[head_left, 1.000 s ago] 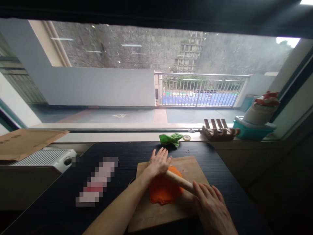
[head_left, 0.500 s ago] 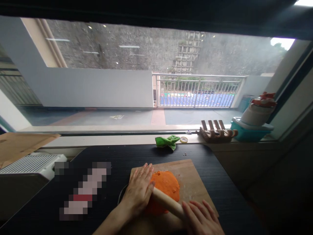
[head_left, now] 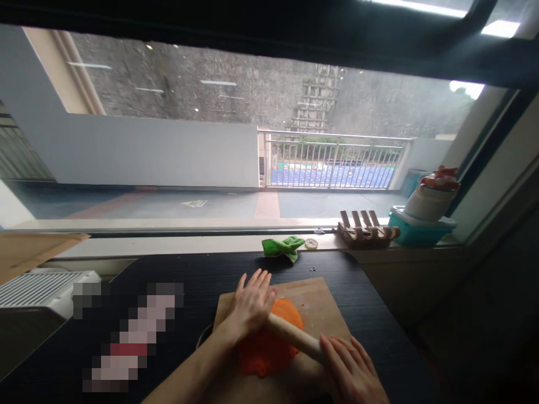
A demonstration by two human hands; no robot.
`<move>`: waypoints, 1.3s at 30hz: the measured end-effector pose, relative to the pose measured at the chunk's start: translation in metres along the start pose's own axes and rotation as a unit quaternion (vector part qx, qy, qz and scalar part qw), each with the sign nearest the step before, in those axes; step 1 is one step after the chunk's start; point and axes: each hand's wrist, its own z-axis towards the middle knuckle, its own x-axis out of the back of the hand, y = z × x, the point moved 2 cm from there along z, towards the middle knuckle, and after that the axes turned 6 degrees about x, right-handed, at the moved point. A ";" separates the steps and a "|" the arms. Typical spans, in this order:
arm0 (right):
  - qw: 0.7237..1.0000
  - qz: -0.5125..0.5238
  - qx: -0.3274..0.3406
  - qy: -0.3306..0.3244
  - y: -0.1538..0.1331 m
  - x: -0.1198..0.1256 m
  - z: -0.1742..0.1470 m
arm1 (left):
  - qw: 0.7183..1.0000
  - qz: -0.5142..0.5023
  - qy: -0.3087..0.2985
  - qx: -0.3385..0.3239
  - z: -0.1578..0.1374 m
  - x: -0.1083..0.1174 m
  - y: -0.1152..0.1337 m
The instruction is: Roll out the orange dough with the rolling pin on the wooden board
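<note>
Left hand (head_left: 252,304), right hand (head_left: 351,367) laid over rolling pin (head_left: 296,337), fingers extended, unclenched, orange dough (head_left: 265,353) beneath, open margin toward far edge of cutting board (head_left: 322,308)

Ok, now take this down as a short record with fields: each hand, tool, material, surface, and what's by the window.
Left hand: over the farther end of the rolling pin
Right hand: over its nearer end
Tool: pin lying slantwise across the material
Material: flattened orange sheet
Surface: wooden board on a black table
By the window: green cloth, teal box
</note>
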 end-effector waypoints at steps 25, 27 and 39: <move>0.975 0.050 -0.116 -0.182 0.018 -0.038 0.062 | 0.997 -0.007 0.046 -0.064 -0.050 -0.001 -0.003; 0.956 0.073 -0.167 -0.232 0.027 -0.054 0.092 | 0.999 -0.003 0.038 -0.009 -0.028 -0.001 -0.006; 0.947 0.128 -0.146 -0.255 0.024 -0.062 0.118 | 0.999 -0.010 0.032 -0.001 -0.013 0.000 -0.003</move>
